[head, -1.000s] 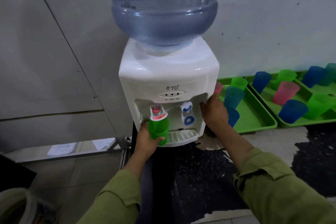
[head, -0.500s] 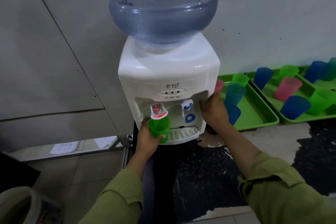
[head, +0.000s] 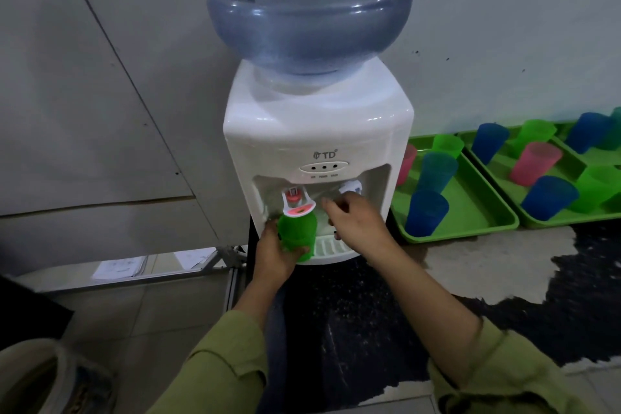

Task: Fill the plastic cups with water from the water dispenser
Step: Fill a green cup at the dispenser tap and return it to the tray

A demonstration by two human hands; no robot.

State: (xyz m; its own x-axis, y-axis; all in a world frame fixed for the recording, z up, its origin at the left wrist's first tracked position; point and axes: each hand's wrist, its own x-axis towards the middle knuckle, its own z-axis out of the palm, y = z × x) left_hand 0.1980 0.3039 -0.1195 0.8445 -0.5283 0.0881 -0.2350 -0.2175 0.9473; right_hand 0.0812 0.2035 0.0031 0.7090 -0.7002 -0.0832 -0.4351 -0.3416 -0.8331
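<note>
Looking at the water dispenser (head: 316, 131), I had my right grip (head: 359, 222), loose and empty, off the cabinet side it braced a moment earlier and reaching into the recess, likely for a lever. My left grip (head: 274, 255) clasped the green cup (head: 297, 232), its rim just under the red tap (head: 298, 209) to catch water.

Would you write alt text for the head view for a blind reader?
A person's left hand holds a green cup under the red tap of a water dispenser; the right hand hovers by the blue tap. Coloured cups sit in green trays alongside.
</note>
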